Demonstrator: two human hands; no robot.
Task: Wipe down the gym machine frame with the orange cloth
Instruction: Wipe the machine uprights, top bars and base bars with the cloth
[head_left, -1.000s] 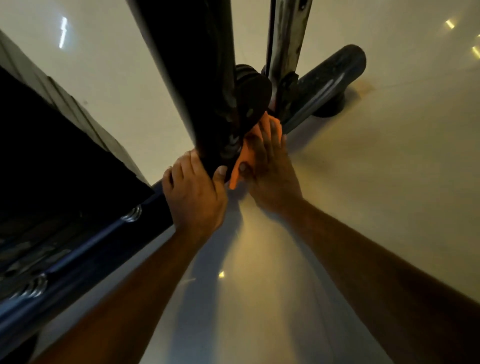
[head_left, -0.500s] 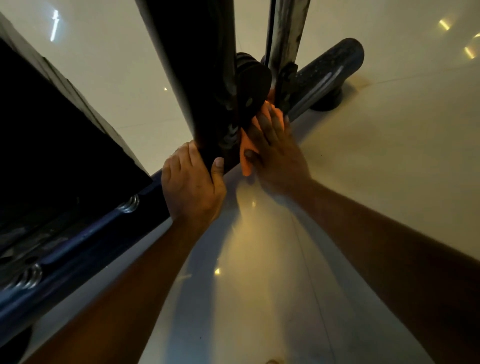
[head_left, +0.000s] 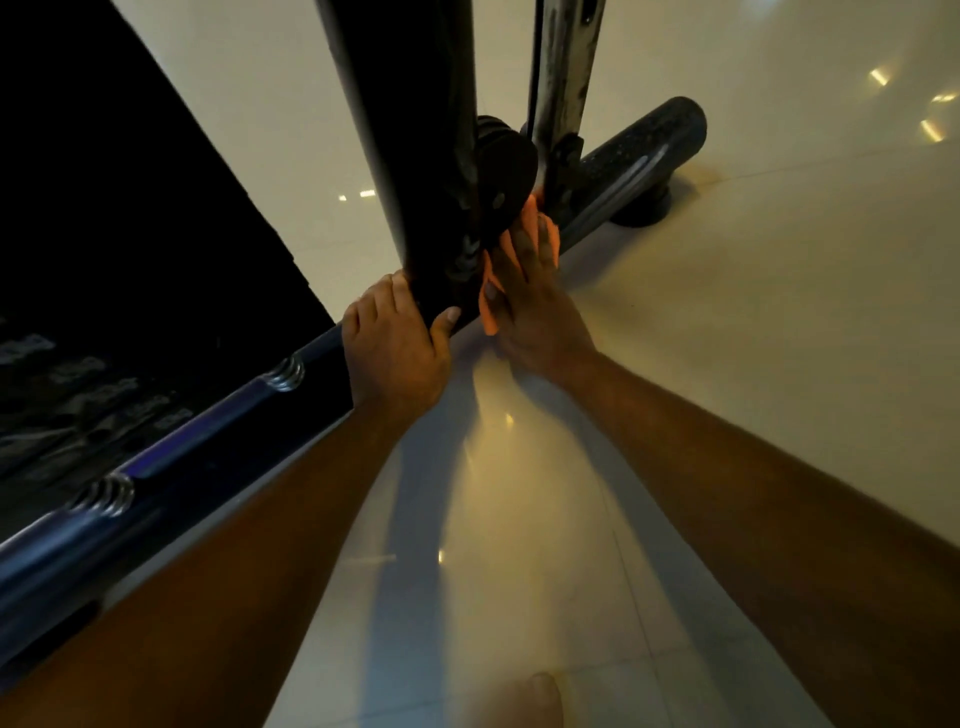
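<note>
The right hand (head_left: 535, 306) has slid the orange cloth (head_left: 524, 244) farther up along the frame's base bar (head_left: 618, 171).

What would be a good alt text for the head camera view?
A right hand presses an orange cloth flat against the base of a dark gym machine frame, while the left hand grips the upright post, above a glossy pale floor.

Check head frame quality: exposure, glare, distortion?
Head view: dim and warm; black upright frame post nearly featureless; specular glints on glossy pale floor tiles; wide-angle bending toward the edges; orange cloth under right hand readable; left hand sharp.
</note>
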